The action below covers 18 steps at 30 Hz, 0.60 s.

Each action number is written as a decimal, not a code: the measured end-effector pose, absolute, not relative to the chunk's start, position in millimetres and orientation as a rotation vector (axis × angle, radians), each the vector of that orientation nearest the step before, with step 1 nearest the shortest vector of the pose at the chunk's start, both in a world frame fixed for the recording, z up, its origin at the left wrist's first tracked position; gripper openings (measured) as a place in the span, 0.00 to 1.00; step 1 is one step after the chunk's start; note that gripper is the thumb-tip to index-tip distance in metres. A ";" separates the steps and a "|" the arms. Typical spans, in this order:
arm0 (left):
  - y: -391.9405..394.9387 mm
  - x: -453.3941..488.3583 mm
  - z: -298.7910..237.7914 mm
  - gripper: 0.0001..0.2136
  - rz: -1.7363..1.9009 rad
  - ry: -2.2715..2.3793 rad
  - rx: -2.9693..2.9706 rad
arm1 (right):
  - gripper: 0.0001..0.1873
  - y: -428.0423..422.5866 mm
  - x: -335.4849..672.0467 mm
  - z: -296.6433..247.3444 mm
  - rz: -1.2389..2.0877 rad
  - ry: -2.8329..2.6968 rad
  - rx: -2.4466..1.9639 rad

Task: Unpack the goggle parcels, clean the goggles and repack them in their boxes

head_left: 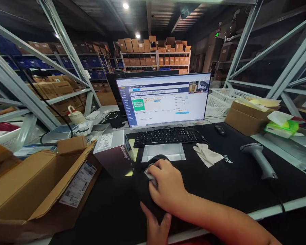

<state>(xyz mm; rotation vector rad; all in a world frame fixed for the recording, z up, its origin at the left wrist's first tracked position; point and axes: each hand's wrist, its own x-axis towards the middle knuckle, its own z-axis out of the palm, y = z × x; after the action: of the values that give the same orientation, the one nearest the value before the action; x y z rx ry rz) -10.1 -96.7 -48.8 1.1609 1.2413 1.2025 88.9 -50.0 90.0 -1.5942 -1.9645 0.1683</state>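
My right hand (165,186) reaches in from the lower right, its fingers curled round a small silver-grey object (148,174). That object sits in the mouth of a black soft pouch (156,160) lying on the black desk mat (219,183). At the bottom edge my left hand (155,227) grips the pouch's near end, thumb up against it. I cannot make out what the silver-grey object is.
Behind the hands are a silver monitor base (164,151), black keyboard (168,136) and lit monitor (164,98). A beige cloth (206,154), barcode scanner (260,158) and mouse (220,129) lie to the right. At the left stand an open cardboard box (33,183) and a small grey box (113,151).
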 end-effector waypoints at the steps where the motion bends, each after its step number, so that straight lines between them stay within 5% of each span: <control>1: -95.6 -11.0 -49.1 0.55 1.204 1.237 1.152 | 0.09 -49.7 89.0 88.9 0.182 -1.958 -1.587; 8: -89.4 -15.7 -59.8 0.47 1.346 1.075 1.163 | 0.31 -65.3 115.1 88.4 0.379 -2.311 -1.310; 15: -84.2 -10.5 -66.7 0.50 1.339 0.901 1.244 | 0.19 -80.9 144.4 61.9 -0.212 -2.174 -1.078; 18: -81.7 -8.7 -57.8 0.49 1.285 0.874 1.298 | 0.13 -78.2 142.0 63.7 -0.149 -2.057 -1.091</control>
<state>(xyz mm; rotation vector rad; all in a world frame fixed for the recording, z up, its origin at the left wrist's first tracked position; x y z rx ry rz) -8.7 -81.7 -57.8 1.2979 0.8743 1.2852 142.0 -78.2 63.7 -1.0915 -2.0570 -0.1489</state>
